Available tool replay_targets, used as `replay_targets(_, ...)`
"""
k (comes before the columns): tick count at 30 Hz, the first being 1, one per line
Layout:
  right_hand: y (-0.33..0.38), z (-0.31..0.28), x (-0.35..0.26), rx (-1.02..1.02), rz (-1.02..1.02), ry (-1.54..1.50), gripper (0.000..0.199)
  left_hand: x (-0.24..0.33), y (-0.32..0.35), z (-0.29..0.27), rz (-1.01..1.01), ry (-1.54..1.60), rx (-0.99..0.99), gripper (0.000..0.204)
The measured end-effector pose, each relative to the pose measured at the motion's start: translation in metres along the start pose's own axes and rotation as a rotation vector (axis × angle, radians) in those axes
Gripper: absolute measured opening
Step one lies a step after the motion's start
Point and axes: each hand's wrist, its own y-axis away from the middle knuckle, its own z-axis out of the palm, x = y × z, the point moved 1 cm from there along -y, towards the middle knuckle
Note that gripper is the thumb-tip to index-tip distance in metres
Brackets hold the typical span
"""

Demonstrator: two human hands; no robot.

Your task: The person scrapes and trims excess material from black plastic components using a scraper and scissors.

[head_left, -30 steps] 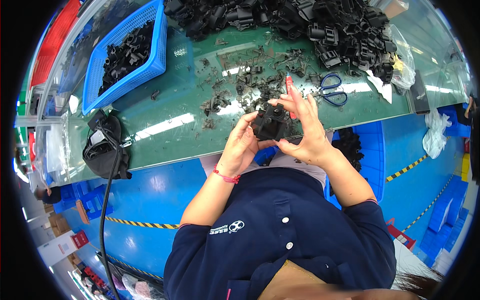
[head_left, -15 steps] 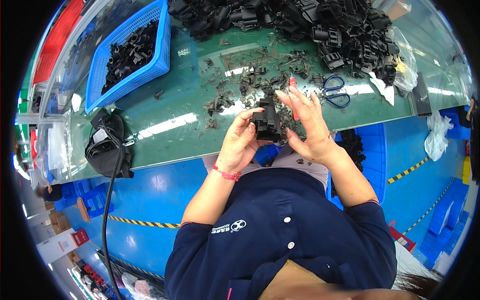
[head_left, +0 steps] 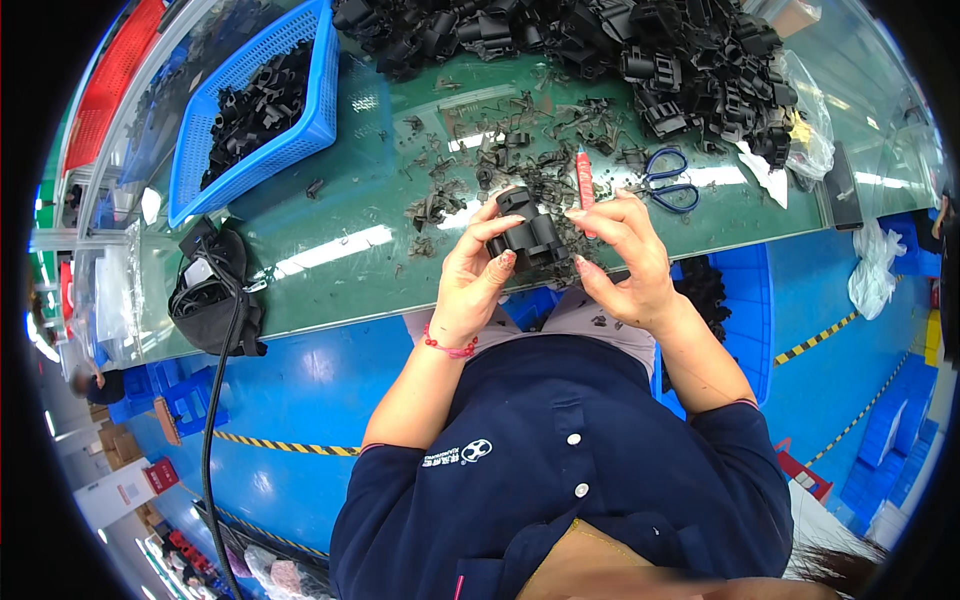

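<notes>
Between the thumb and fingers of my left hand is a black moulded plastic part, held above the near edge of the green table. My right hand hovers just right of the part, thumb and fingers apart, with nothing visible between them. Beyond the right fingers lies a red pen-like tool, its tip pointing away. Scissors with dark blue handles rest to its right. Black plastic scraps are scattered around the tool and past the held part.
A heap of black plastic parts covers the far side. At the left stands a blue basket of similar parts, with a black pouch and cable nearer. A blue bin sits below the table at right.
The black part has turned and tilted in my left hand. My right hand's fingers have lowered and bent toward it, uncovering more of the red tool.
</notes>
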Motion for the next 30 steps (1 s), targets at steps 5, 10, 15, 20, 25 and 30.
replay_targets(5,-0.001,-0.001,-0.004,-0.027,-0.010,-0.016,0.040,0.002,-0.001,0.001,0.036,-0.090,-0.025,0.032)
replay_targets(10,-0.001,0.004,0.001,0.022,0.035,-0.026,0.025,0.001,0.003,-0.001,-0.008,-0.147,-0.055,0.049)
replay_targets(15,0.000,0.006,0.005,0.095,0.185,-0.124,0.018,0.012,0.001,0.011,-0.055,-0.031,-0.060,0.062)
replay_targets(20,-0.002,0.008,0.005,0.077,0.229,-0.104,0.017,0.013,0.002,0.012,-0.167,0.011,0.037,0.058)
replay_targets(25,-0.005,0.008,0.005,0.062,0.246,-0.086,0.017,0.012,0.000,0.007,-0.270,0.092,0.082,0.052)
replay_targets(30,-0.008,0.007,0.004,0.056,0.240,-0.088,0.018,0.013,-0.001,0.007,-0.276,0.136,0.071,0.051)
